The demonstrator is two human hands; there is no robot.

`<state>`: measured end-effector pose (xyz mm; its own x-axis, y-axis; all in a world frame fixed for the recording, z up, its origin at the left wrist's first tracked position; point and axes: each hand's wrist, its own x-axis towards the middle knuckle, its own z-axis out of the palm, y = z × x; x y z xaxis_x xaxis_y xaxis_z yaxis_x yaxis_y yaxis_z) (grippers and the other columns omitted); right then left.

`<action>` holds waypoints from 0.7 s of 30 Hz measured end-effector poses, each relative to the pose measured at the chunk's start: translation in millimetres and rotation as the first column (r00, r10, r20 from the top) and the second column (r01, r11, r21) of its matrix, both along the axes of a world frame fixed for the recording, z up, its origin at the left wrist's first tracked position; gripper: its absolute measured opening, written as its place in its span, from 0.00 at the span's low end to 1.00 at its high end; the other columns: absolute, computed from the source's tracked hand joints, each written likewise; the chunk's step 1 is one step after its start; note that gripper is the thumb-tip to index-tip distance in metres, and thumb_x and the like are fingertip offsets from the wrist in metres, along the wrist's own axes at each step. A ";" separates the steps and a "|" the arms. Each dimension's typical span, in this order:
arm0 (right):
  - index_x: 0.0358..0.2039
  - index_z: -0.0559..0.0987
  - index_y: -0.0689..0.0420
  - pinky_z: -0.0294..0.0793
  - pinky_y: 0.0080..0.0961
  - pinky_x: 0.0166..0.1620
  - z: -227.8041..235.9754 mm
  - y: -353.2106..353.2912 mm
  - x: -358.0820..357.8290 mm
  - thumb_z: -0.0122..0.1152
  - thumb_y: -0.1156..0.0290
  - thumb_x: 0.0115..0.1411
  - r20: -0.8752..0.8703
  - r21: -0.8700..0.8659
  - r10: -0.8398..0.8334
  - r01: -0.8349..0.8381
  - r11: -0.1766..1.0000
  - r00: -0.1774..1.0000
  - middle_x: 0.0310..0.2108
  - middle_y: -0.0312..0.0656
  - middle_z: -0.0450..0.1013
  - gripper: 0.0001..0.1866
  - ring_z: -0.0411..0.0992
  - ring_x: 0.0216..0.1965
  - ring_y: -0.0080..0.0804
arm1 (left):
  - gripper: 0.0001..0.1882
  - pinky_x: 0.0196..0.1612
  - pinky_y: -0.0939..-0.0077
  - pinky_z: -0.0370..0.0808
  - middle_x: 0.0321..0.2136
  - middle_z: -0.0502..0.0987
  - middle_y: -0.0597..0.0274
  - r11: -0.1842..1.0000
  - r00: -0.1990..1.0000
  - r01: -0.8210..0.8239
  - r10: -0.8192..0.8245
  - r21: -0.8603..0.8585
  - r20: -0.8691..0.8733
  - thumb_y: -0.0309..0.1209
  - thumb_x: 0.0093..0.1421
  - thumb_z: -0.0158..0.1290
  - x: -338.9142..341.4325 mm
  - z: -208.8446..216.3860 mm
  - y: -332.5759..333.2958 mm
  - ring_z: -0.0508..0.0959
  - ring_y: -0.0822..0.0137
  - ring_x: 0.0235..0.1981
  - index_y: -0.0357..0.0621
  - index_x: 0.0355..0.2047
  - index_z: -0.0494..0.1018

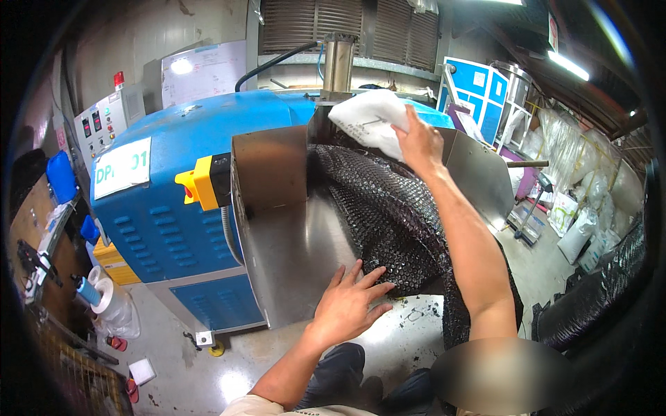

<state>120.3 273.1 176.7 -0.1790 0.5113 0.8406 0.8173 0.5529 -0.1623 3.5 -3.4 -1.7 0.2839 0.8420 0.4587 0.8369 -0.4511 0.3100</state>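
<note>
Forearms [468, 239] above floor [184, 364], left fingers [352, 273] splayed over steel [291, 243], right fingers [411, 118] around white bundle [368, 116].

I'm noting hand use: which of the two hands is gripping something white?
The right hand, near the far end of the black bubble wrap, grips the white item. The left hand is spread open by the steel tray, holding nothing.

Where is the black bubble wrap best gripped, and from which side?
Likely by the loose lower end of the bubble wrap, from the near side: it drapes down the metal chute and hangs past its front edge, leaving folds to pinch. The left hand, fingers spread, is by its lower left edge; the right hand holds the white bag.
</note>
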 end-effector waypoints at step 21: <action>0.64 0.74 0.53 0.75 0.46 0.58 22.3 68.1 -36.1 0.71 0.61 0.59 0.345 -0.192 0.111 -0.046 0.980 0.932 0.52 0.54 0.80 0.33 0.77 0.57 0.53 | 0.27 0.68 0.31 0.64 0.68 0.71 0.55 0.998 0.994 0.063 -0.065 -0.020 -0.092 0.55 0.69 0.53 -3.1 11.4 2.5 0.69 0.39 0.68 0.54 0.61 0.76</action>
